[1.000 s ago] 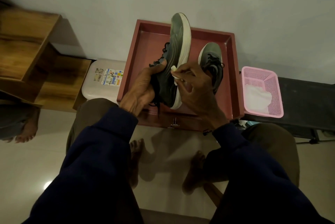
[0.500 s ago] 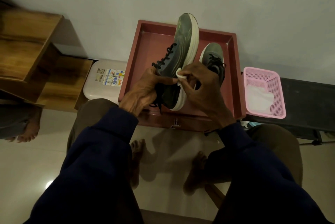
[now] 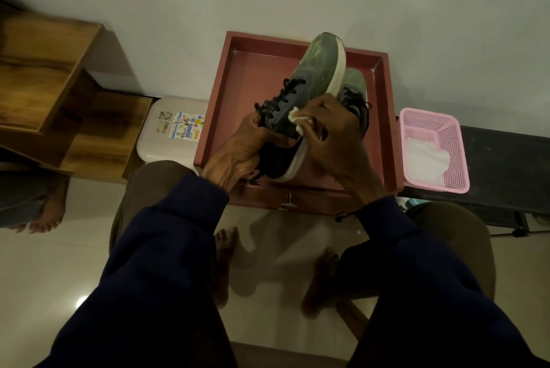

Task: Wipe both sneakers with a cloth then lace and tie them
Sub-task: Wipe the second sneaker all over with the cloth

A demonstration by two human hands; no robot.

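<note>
Head view: left hand (image 3: 238,150) grips tilted sneaker (image 3: 300,99) at heel; right hand (image 3: 336,141) pinches white cloth (image 3: 298,120) against its side; second sneaker (image 3: 355,91) in red tray (image 3: 226,94).

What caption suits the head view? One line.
Left hand holds grey sneaker above red tray; right hand presses white cloth to its side.

Navy long sleeves (image 3: 178,233), olive-brown trousers (image 3: 464,236), bare feet (image 3: 226,251) (dark band (image 3: 346,215), right wrist)
</note>
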